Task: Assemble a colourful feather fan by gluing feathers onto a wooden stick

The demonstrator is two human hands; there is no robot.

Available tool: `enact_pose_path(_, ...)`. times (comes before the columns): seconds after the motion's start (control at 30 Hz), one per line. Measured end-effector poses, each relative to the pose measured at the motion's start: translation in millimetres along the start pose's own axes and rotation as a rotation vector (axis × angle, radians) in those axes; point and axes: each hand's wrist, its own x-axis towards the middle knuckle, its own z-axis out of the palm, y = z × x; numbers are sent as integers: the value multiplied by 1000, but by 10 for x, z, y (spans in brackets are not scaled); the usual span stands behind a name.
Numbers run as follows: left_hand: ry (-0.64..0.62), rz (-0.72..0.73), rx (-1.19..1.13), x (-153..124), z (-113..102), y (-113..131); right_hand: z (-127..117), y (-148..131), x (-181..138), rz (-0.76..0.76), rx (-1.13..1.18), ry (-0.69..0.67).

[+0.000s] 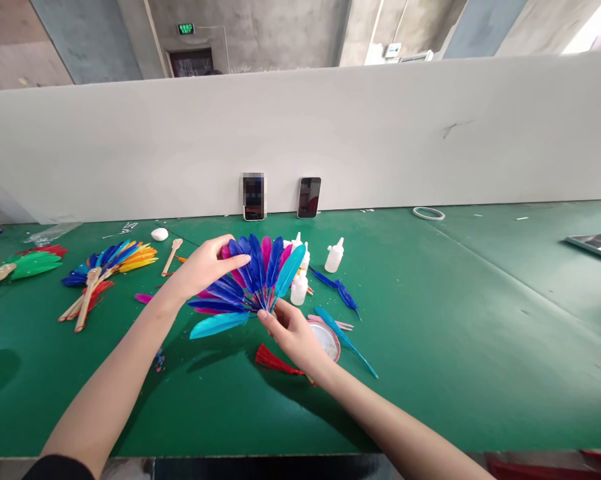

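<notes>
Both hands' fingers (265, 319) pinch and spread the feather fan (250, 280).

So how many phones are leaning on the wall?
2. One phone stands left, the other phone just right of it, both propped against the white wall behind the feather fan.
</notes>
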Motion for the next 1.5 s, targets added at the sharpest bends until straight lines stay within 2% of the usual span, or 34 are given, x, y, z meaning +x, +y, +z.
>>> enact_pose_path(1.03,-2,-9,-21,-5,10,0,-1,20,3,13,-44,18)
enact_pose_path(1.5,-47,-37,-94,7,9,-35,1,22,-2,-7,2,-10)
